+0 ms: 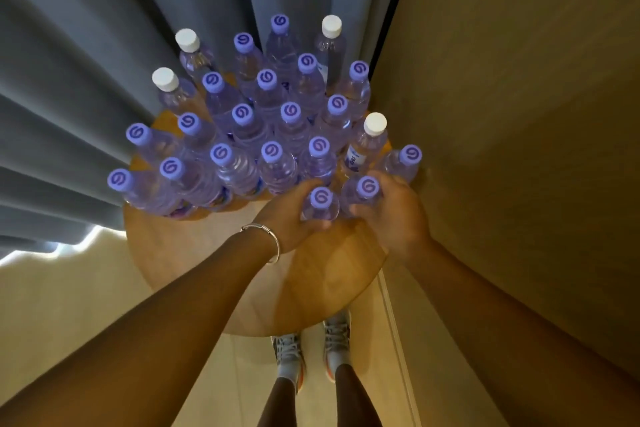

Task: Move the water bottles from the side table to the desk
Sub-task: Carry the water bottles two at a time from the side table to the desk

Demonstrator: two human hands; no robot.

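Observation:
Several clear water bottles stand packed on a round wooden side table (207,253); most have purple caps, a few have white caps (375,123). My left hand (294,215) grips the nearest purple-capped bottle (320,206) at the table's front. Right beside it, my right hand (391,215) wraps around a second purple-capped bottle (363,189). Both bottles stand upright, and their bases are hidden by my fingers. The desk is not in view.
Grey curtains (104,80) hang behind and left of the table. A tan wall panel (519,114) runs close along its right side. My feet in grey trainers (311,350) stand on pale floor under the table's near edge.

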